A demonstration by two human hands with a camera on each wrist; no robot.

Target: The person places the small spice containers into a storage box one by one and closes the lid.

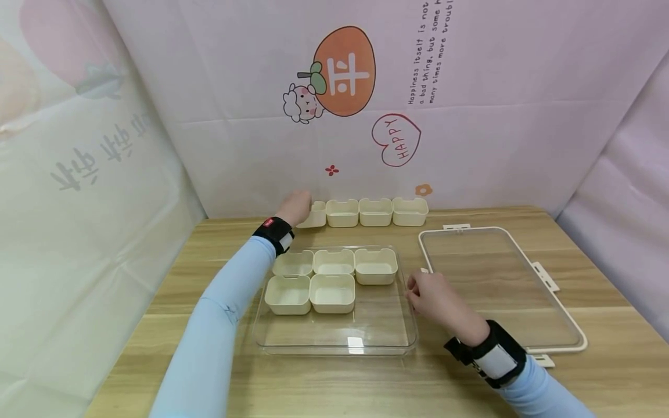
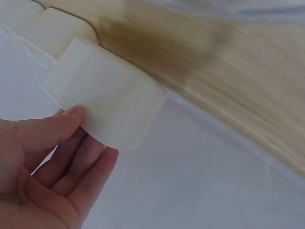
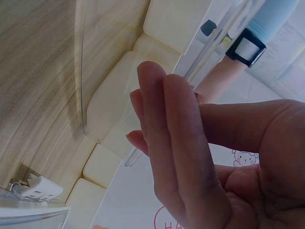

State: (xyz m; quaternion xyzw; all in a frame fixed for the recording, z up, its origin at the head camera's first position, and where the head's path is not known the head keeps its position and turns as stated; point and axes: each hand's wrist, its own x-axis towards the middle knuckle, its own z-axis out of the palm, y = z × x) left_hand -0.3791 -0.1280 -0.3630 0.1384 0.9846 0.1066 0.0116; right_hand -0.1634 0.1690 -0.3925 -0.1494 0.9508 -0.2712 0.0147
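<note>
Left hand (image 1: 295,209) pinches end cup (image 1: 316,217) behind tray (image 1: 329,332); three cups (image 1: 376,216) beside it. Five cups (image 1: 332,304) in tray; four left, I'd judge. Right hand (image 1: 434,296) by tray's right rim, fingers loosely bent, no hold visible. Lid (image 1: 504,290) off, right of tray.

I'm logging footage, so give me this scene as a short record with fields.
Left hand: pinches the leftmost cup of the back row
Right hand: beside the right rim of the clear tray; contact unclear
Back row: four cream cups, counting the pinched one
In tray: five cream cups, three behind two; front right space bare
Lid: transparent, white-framed, lying right of the tray
Surface: wood-grain table
</note>
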